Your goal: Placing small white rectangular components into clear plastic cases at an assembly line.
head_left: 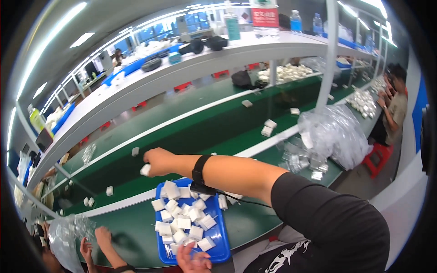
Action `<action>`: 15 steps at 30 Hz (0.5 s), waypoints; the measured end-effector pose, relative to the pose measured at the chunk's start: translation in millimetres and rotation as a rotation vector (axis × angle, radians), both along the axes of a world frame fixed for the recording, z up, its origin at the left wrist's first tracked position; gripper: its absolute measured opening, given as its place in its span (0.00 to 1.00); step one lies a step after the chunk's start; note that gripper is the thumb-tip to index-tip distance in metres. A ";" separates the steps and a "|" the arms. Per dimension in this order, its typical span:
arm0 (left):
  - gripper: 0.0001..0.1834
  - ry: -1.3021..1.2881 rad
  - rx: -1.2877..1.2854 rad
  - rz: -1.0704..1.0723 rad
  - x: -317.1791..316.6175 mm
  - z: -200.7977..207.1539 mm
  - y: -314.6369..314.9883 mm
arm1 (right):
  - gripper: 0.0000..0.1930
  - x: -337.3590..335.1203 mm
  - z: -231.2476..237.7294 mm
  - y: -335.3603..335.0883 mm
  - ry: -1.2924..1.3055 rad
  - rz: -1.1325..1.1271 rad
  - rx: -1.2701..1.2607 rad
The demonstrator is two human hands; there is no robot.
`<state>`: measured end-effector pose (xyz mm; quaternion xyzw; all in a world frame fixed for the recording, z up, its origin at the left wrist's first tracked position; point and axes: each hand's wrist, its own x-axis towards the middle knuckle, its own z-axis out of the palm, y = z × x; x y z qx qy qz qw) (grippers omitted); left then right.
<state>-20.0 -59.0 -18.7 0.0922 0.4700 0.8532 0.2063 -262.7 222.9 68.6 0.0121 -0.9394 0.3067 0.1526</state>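
My right arm reaches across to the left over the conveyor belt. In its closed fingers, my right hand [160,162] holds a small white block [145,170], above the green belt. Below, a blue tray [223,236] lies on the workbench, heaped with white rectangular blocks [184,222], some with thin pins sticking out. At the tray's near edge my left hand [193,260] has curled fingers, with something clear and shiny by them that I cannot make out well. Part of that hand is cut off by the lower edge.
Loose white blocks ride on the green belt [195,123]. A large clear plastic bag [334,134] and small clear packets [298,157] lie to the right. A co-worker's hands [104,237] are at lower left; another person [395,104] sits far right. A shelf [114,98] spans above, with a post [328,59].
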 end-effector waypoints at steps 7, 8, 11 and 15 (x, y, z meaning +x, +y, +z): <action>0.40 0.082 0.317 -0.438 -31.7 -31.3 2.3 | 0.32 263.7 23.7 -39.4 -0.195 0.627 -1.190; 0.45 0.051 0.213 -0.462 -16.5 -4.0 20.6 | 0.31 294.3 12.6 -45.0 -0.143 0.602 -1.268; 0.39 -0.117 0.409 -0.605 14.5 14.1 54.9 | 0.31 339.6 -23.7 -47.7 -0.054 0.580 -1.382; 0.23 -0.291 0.476 -0.721 40.8 5.5 70.8 | 0.32 377.3 -40.0 -41.8 -0.038 0.470 -1.435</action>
